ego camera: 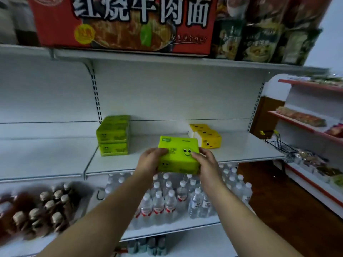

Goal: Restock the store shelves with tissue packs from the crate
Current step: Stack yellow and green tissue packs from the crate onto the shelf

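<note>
Ctr of frame: green tissue pack (179,156) w/ a smiley print, held in both hands at the front edge of the white middle shelf (241,147); can't tell if its underside touches the shelf, or if it's one pack or two stacked. Left hand (150,161) grips the pack's left end, fingers curled over the top face. Right hand (207,163) grips the right end, thumb on top near the smiley, other fingers wrapped under and hidden. Both forearms come up from the btm of the frame. Behind and left of the held pack, a stack of green packs (113,136) sits on the same shelf near the back panel. Behind and right, just past the held pack, a yellow pack (206,135). Below ctr, one shelf down, water bottles (167,199) w/ white caps stand packed together. Btm left, blurred brown-capped bottles (46,206). Top of frame, a red noodle carton (126,23) on the upper shelf, w/ green snack bags (263,43) to its right. Far right, a small wire cart (278,143) beside a red-trimmed shelf unit (306,127).
</note>
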`<move>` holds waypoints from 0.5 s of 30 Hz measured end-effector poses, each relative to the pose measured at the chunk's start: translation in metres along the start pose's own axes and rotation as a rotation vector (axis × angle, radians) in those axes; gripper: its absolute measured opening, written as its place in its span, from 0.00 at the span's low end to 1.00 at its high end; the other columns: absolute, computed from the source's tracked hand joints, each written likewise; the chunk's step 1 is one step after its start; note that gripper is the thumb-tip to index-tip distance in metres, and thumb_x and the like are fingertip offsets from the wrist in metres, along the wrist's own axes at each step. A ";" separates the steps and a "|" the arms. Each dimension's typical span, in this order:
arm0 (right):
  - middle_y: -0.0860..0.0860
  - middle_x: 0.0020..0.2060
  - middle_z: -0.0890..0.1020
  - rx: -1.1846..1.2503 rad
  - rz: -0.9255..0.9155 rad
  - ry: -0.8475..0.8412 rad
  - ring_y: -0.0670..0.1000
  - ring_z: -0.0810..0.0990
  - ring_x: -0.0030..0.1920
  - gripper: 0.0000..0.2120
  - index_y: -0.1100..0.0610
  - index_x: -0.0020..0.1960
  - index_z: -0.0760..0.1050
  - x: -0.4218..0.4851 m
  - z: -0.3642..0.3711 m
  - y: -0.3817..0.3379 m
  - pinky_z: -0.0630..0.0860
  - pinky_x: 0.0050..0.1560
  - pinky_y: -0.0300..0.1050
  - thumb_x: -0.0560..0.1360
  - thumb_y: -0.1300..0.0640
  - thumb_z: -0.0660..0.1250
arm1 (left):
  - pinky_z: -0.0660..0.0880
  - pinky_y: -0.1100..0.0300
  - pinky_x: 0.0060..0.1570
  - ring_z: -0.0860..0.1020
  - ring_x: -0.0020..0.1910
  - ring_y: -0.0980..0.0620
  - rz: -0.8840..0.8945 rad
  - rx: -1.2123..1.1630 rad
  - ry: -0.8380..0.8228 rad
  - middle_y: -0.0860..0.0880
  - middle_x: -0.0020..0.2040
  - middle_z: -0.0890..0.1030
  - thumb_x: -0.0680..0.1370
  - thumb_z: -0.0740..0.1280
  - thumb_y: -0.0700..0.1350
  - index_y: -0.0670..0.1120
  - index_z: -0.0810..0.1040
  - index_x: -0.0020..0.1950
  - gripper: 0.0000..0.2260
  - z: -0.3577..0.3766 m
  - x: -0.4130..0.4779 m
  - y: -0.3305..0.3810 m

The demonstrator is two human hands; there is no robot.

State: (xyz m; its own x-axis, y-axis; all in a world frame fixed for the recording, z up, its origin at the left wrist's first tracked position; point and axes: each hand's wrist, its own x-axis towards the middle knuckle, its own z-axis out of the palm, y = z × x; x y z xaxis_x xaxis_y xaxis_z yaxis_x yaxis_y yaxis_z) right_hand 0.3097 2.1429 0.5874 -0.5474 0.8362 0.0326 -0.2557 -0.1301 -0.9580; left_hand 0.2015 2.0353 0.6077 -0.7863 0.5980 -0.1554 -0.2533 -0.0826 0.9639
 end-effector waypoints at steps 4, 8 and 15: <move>0.54 0.53 0.80 -0.137 0.062 -0.153 0.56 0.79 0.54 0.18 0.53 0.56 0.73 0.049 0.024 0.020 0.74 0.50 0.46 0.70 0.67 0.70 | 0.71 0.57 0.39 0.76 0.40 0.46 0.064 0.098 0.212 0.43 0.42 0.77 0.72 0.71 0.46 0.46 0.73 0.42 0.08 -0.015 0.057 -0.012; 0.53 0.50 0.79 -0.403 0.075 -0.193 0.52 0.78 0.49 0.24 0.60 0.62 0.71 0.110 0.051 0.044 0.71 0.48 0.41 0.68 0.66 0.73 | 0.69 0.57 0.40 0.74 0.41 0.47 0.079 0.224 0.286 0.45 0.40 0.76 0.73 0.71 0.49 0.44 0.74 0.44 0.10 -0.027 0.116 -0.017; 0.53 0.53 0.81 -0.628 0.113 -0.213 0.53 0.80 0.51 0.22 0.58 0.59 0.75 0.210 0.089 0.096 0.77 0.52 0.46 0.66 0.63 0.75 | 0.75 0.51 0.57 0.77 0.57 0.40 -0.100 0.635 0.150 0.37 0.58 0.78 0.67 0.67 0.49 0.38 0.75 0.61 0.25 -0.038 0.207 -0.018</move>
State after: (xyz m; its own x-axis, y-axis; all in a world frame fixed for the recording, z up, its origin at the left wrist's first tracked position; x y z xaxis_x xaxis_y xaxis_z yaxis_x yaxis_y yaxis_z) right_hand 0.0994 2.2584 0.5275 -0.7054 0.7038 -0.0837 0.2888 0.1776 -0.9408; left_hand 0.0218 2.1299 0.5498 -0.8581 0.4568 -0.2347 0.0168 0.4816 0.8762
